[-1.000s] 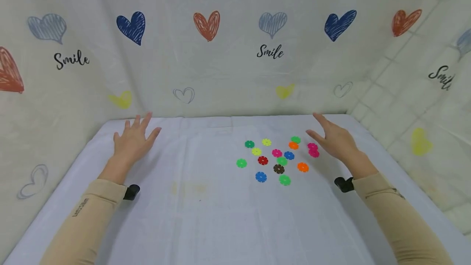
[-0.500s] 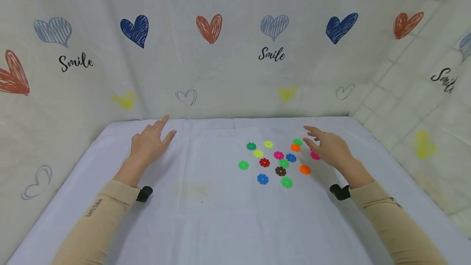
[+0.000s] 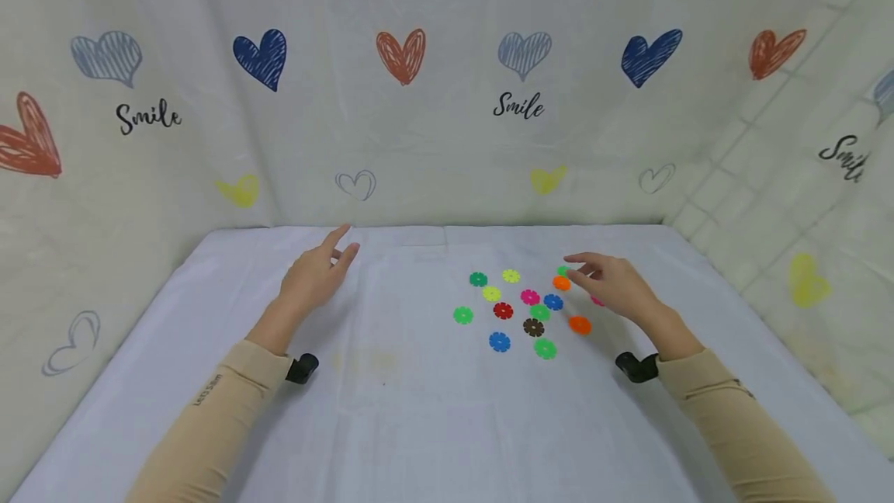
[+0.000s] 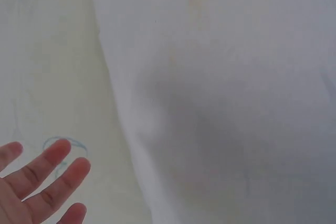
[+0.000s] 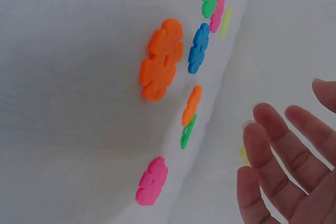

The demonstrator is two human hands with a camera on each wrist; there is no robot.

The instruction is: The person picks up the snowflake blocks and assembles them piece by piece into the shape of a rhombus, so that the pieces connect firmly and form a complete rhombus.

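Several flat notched plastic discs in mixed colours lie scattered on the white cloth, right of centre. Among them are a blue disc (image 3: 499, 342), a brown disc (image 3: 534, 327), a red disc (image 3: 503, 310) and an orange disc (image 3: 580, 325). My right hand (image 3: 618, 286) hovers over the right side of the group, fingers relaxed, holding nothing. It mostly covers a pink disc (image 3: 597, 301) in the head view; the right wrist view shows a pink disc (image 5: 153, 181) whole. Left of the discs, my left hand (image 3: 314, 278) is held above the cloth with nothing in it.
The white cloth (image 3: 419, 433) covers the table and bears a faint yellowish stain. Behind it and at both sides hang pale sheets (image 3: 447, 123) printed with hearts and "Smile". A dark wrist camera (image 3: 303, 369) sits under the left wrist, another camera (image 3: 636, 368) under the right.
My left hand has moved right, toward the middle, and its spread fingers have drawn together. My right hand has shifted slightly left and lower over the discs. The discs lie as before.
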